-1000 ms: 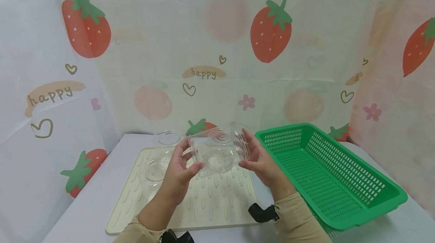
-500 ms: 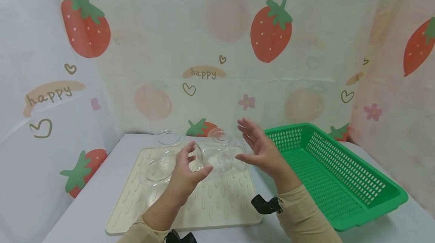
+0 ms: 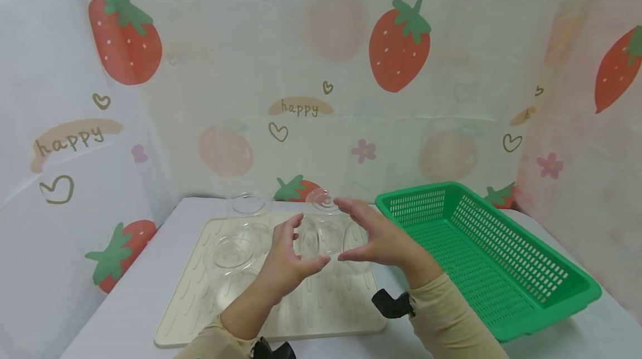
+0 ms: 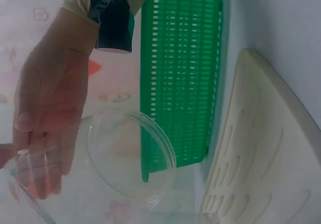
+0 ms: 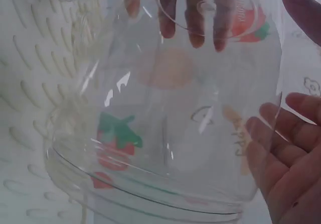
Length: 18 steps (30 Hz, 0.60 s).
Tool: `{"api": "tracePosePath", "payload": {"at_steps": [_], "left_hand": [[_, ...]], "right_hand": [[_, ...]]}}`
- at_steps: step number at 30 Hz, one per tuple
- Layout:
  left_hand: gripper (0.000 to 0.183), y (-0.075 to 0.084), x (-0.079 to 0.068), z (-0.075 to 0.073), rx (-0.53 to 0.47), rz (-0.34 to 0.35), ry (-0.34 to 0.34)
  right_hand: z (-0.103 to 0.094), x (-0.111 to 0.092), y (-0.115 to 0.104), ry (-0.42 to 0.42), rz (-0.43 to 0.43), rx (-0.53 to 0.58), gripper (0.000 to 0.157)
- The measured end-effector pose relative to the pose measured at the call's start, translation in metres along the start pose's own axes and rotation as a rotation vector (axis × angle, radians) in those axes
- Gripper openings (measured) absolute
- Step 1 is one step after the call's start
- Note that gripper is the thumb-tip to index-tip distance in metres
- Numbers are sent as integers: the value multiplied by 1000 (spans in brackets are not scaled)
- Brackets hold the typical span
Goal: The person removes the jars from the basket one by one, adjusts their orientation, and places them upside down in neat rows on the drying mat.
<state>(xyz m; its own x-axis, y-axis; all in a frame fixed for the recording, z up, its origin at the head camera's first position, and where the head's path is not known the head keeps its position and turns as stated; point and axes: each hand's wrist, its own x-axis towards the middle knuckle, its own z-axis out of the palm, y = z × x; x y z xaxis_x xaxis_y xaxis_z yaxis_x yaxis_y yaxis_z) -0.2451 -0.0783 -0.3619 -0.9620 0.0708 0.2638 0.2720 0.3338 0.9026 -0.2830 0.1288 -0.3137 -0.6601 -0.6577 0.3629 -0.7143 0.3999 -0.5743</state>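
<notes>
A clear see-through cup [image 5: 165,98] lies on its side in the air above the mat, its narrow base toward my left hand [image 3: 286,267] and its wider rim toward my right hand [image 3: 386,236]. My left fingers and thumb hold the base end; the right wrist view shows those fingertips [image 5: 195,38] through the plastic. Beside the rim, my right hand has its thumb and fingers spread apart. In the left wrist view its fingers look straight, and contact with the cup cannot be made out. Several more clear cups [image 3: 233,250] stand on the cream drying mat [image 3: 326,309].
A green slotted basket [image 3: 541,314] sits at the right of the white table [image 3: 105,314]. Another clear cup [image 3: 248,203] stands at the mat's back edge. Strawberry-printed cloth [image 3: 301,41] hangs behind and at both sides.
One second ago both hands held the cup. The right hand came off with its fingers spread, then moved lower and left beside the rim. The left hand shifted slightly right with the cup.
</notes>
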Motion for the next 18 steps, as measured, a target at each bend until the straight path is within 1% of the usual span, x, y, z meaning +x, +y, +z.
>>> {"api": "tracePosePath", "payload": {"at_steps": [4, 6, 9, 15, 18], "left_hand": [[89, -1, 0, 2, 101, 56, 12], [90, -1, 0, 3, 139, 80, 18], [90, -1, -1, 5, 174, 105, 13], [93, 0, -3, 7, 258, 173, -25], [94, 0, -3, 7, 293, 201, -32]], "right_hand": [[3, -1, 2, -83, 41, -143, 90], [5, -2, 4, -106, 50, -178, 90], [8, -2, 6, -125, 63, -189, 91], [12, -3, 9, -167, 64, -235, 95], [14, -3, 10, -157, 44, -243, 94]]}}
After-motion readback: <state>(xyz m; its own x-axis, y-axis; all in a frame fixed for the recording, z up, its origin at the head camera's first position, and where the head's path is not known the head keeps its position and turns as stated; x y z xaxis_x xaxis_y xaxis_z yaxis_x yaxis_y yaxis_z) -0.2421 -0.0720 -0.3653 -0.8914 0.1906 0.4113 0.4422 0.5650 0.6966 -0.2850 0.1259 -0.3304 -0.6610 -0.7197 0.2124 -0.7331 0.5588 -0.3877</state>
